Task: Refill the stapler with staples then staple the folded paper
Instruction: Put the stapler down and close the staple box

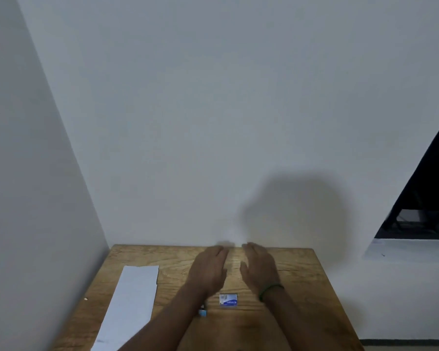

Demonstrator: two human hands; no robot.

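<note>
A long folded white paper lies on the left side of the wooden table. Between my forearms rests a small blue and white staple box. A small blue object peeks out beside my left forearm, mostly hidden; I cannot tell what it is. My left hand and my right hand are stretched out flat over the far middle of the table, palms down, fingers together, holding nothing. A green band circles my right wrist. Both hands look blurred.
The table stands in a corner, with white walls right behind it and on its left. A dark window sits at the right, above a white sill. The floor drops away past the table's right edge.
</note>
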